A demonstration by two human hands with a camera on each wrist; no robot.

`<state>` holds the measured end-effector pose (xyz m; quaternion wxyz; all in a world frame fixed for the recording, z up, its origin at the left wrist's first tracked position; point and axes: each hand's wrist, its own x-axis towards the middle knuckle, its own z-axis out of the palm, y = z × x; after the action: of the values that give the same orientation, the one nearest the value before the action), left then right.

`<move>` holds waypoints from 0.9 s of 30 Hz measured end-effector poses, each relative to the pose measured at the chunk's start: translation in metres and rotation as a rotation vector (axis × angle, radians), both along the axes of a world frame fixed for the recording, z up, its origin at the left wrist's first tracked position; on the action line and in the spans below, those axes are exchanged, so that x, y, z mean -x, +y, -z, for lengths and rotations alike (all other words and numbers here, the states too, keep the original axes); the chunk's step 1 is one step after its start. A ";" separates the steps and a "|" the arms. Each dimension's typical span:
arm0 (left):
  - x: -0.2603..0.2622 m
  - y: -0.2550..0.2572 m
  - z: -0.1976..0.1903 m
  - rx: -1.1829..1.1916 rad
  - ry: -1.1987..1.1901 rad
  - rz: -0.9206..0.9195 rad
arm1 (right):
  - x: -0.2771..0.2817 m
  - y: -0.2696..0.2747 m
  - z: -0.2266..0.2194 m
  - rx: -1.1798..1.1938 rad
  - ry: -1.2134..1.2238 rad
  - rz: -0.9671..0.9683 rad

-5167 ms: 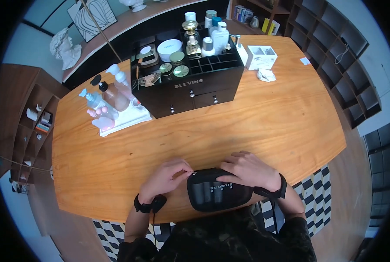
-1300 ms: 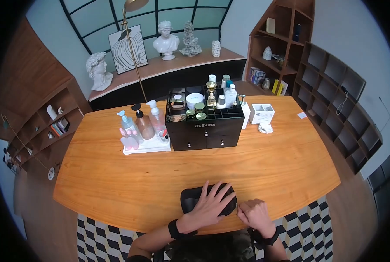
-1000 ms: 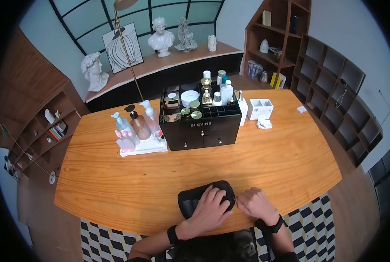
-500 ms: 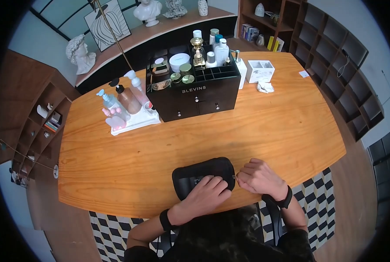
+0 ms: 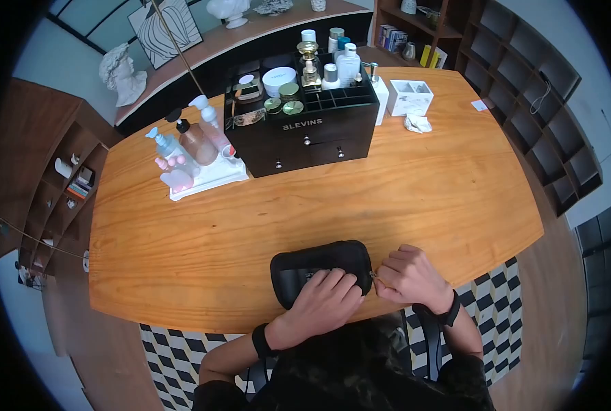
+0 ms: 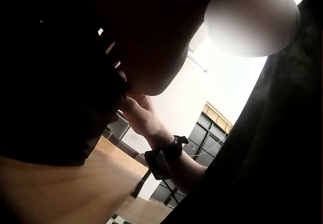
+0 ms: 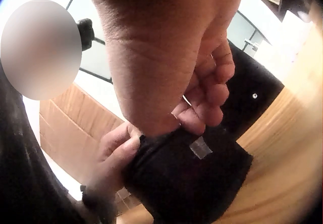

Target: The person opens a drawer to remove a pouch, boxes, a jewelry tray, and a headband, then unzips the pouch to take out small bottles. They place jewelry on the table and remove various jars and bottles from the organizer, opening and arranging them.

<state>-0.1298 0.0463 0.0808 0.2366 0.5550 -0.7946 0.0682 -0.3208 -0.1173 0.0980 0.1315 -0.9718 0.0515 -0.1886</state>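
A black zippered cosmetic pouch (image 5: 322, 264) lies near the table's front edge, with pale lettering mostly covered. My left hand (image 5: 325, 298) holds its front side, fingers bent over the top. At the pouch's right end, my right hand (image 5: 409, 275) pinches the small metallic zipper pull (image 5: 372, 275) between thumb and curled fingers. From the right wrist, the pouch (image 7: 189, 176) shows a small clear label on its side, with the left hand (image 7: 115, 156) against one end. The left wrist view is dark; the right hand (image 6: 144, 118) appears beyond the pouch.
A black cosmetics organizer (image 5: 302, 147) with bottles and jars on top stands at the back. To its left are pump bottles on a white tray (image 5: 213, 179); to its right, a marbled white box (image 5: 410, 101) and a crumpled tissue (image 5: 418, 124).
Earlier the left hand was at the zipper's left end and the right hand held the top. Since then the left hand moved onto the pouch and the right to the pull; the head view tilted.
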 end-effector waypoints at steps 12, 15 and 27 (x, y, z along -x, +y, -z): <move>0.012 -0.010 -0.003 -0.052 0.015 -0.093 | 0.003 0.001 0.002 0.006 0.013 0.027; 0.013 -0.011 -0.003 -0.035 -0.012 -0.078 | 0.003 0.003 0.000 0.087 0.028 0.000; 0.007 -0.001 0.002 -0.098 -0.073 0.185 | -0.006 -0.024 0.004 0.204 0.020 0.008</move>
<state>-0.1371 0.0456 0.0783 0.1853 0.4874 -0.8528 0.0276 -0.3152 -0.1416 0.0936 0.0306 -0.9819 0.0371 -0.1834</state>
